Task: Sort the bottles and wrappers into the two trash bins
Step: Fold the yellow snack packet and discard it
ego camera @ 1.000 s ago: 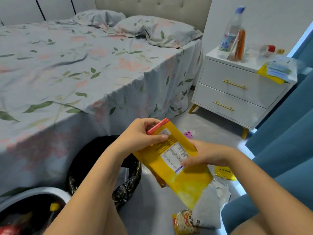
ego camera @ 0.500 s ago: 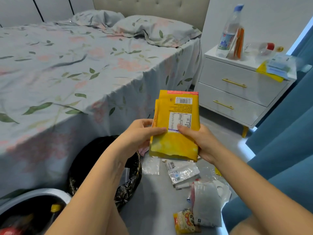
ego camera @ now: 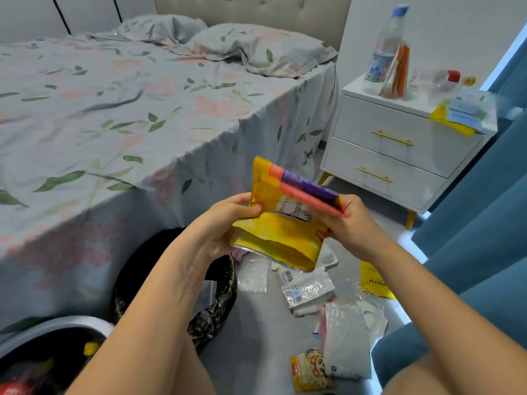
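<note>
You are folding the yellow pouch (ego camera: 281, 223) in half, top over bottom. Half a second ago it was standing upright and flat between your hands, barcode facing you; now its red-and-purple top edge is tipping toward you and the lower part is bulging open. So you are compacting it before binning, not reading it any longer.

Your left hand (ego camera: 219, 232) is pinching the pouch's left edge, thumb pressed on the front. Your right hand (ego camera: 349, 223) is pinching the right edge at the folded top strip. The pouch is hanging in the air just above and right of the black-lined bin (ego camera: 219, 292) by the bed (ego camera: 114, 109).

The second bin (ego camera: 57, 327), grey-rimmed, is sitting at the near left with things already in it. Loose wrappers (ego camera: 308, 289) are lying on the floor to the right of the bins, and a bottle (ego camera: 382, 55) is standing on the far nightstand (ego camera: 399, 143), so plenty is left to sort.
</note>
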Tool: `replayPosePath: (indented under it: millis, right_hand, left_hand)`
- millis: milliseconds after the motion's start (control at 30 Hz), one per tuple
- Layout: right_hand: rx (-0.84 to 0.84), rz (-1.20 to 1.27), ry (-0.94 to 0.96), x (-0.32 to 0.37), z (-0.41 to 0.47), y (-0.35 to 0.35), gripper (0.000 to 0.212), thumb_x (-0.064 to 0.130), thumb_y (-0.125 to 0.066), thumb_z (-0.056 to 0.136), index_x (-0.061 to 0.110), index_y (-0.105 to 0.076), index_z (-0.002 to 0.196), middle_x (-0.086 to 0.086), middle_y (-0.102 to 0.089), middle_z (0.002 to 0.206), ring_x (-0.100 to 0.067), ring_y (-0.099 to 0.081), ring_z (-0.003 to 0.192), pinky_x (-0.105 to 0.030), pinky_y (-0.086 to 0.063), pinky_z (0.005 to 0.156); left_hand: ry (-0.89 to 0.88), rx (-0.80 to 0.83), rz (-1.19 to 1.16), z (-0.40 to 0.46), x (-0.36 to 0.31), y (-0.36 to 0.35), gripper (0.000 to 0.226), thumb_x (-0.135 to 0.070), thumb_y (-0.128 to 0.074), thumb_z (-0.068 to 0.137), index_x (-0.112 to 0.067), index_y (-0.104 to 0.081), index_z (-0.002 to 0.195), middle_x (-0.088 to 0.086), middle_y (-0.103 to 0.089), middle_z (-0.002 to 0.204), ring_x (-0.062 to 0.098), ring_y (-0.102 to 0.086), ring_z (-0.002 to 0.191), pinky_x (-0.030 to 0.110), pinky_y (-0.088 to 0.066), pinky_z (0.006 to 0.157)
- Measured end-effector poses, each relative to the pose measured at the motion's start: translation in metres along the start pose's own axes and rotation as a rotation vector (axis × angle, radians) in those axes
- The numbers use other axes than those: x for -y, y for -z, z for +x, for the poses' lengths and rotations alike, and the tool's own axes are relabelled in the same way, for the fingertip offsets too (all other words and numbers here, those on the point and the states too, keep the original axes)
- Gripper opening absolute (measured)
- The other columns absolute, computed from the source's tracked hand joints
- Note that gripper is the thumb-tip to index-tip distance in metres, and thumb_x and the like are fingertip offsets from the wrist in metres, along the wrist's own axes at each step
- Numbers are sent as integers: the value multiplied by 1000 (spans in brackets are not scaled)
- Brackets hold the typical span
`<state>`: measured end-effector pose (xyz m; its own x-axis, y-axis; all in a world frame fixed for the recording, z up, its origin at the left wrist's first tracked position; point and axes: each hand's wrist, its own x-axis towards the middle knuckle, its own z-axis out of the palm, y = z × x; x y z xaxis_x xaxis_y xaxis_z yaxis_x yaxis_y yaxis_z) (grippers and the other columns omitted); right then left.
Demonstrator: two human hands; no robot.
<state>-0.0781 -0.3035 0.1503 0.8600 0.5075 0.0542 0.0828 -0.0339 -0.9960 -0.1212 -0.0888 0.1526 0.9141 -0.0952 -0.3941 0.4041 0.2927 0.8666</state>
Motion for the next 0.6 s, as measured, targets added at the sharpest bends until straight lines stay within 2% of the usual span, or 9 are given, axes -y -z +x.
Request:
replayPosePath:
  millis: [67,167,233,300,400,467,500,567,600]
  right_hand:
    - [61,-194,91,0,0,1,37,-6,-60,86,19,-68,112,23,-72,76,4,-67,77,-13,-52,62]
    - [114,-397,215,-3,1,0,37,1,-66,84,28,-67,109,26,-70,90,6,-65,90,-9,-50,72]
    - [107,-522,333,-7,3,0,32,13,-67,81,27,-67,109,13,-68,102,1,-64,94,-8,-49,78]
    - [111,-641,424,-10,4,1,33,16,-68,78,22,-68,110,-2,-69,107,-7,-64,95,-8,-49,80]
    - [136,-716,399,-14,5,0,36,10,-69,82,27,-65,113,-1,-67,108,-6,-63,95,-11,-51,79]
    - [141,-549,213,-8,4,-1,46,3,-63,88,36,-60,119,8,-65,107,1,-63,94,-11,-50,76]
    - [140,-340,77,-3,3,-1,50,3,-58,91,39,-56,125,5,-66,108,0,-65,91,-15,-52,76]
    - [140,180,-200,5,2,0,44,12,-51,93,35,-49,130,-8,-67,111,-17,-66,90,-33,-58,77]
    - [155,375,-272,8,1,3,42,22,-53,88,31,-51,128,-13,-65,115,-26,-64,95,-42,-57,82]
  left_hand:
    - [37,-31,-8,1,3,-2,25,-2,-44,92,-14,-62,107,17,-60,89,29,-59,72,35,-54,59]
    - [115,-106,-87,1,1,-2,6,-14,-56,80,-12,-59,85,13,-58,78,28,-57,65,34,-47,62]
    - [162,-88,-124,-1,0,3,28,-37,-59,80,-9,-60,82,11,-61,71,27,-58,63,33,-43,68]
    - [169,-13,-61,-2,-1,6,48,-54,-64,75,-9,-63,94,10,-63,77,26,-60,68,33,-48,71]
    - [41,-48,81,-6,1,1,36,-20,-70,78,-3,-67,109,12,-73,84,20,-69,64,34,-59,66]
    - [-28,-84,94,-5,2,2,43,-10,-74,72,0,-67,113,16,-73,95,21,-70,68,35,-59,71]
    - [-63,-88,80,-4,1,5,48,-11,-75,67,-1,-67,113,17,-72,99,21,-70,70,34,-59,72]
    - [-132,-112,24,-3,-1,8,49,-12,-75,65,-2,-66,112,13,-73,94,17,-70,65,30,-59,65]
    - [-170,-124,-3,-3,-2,8,45,-10,-73,68,-3,-66,112,10,-73,90,16,-71,62,28,-60,60]
